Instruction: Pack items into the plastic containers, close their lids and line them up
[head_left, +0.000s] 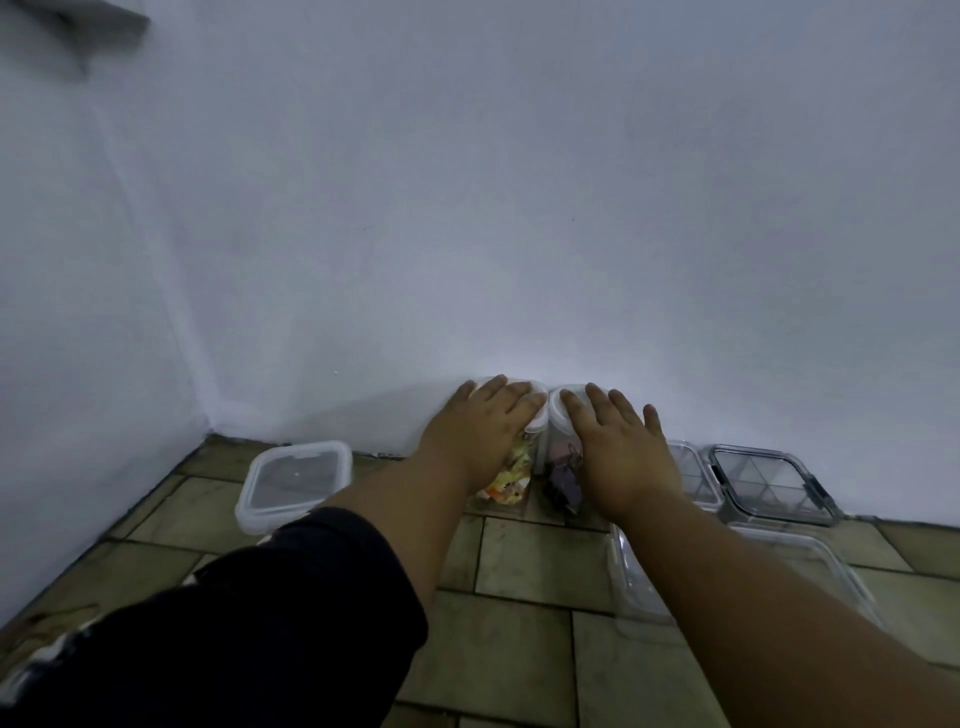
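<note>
Two tall clear containers stand side by side against the white wall. The left container (511, 480) holds colourful yellow and orange items; the right container (561, 478) holds dark items. Both carry white lids. My left hand (485, 423) lies flat with straight fingers on the left lid (535, 410). My right hand (615, 441) lies flat on the right lid (558, 410). My hands hide most of both lids.
A square clear container with a white-rimmed lid (293, 483) sits to the left on the tiled floor (524, 566). On the right are a clear lidded box (693, 470), a dark-rimmed divided container (769, 486), and a large clear tray (639, 587) under my right forearm.
</note>
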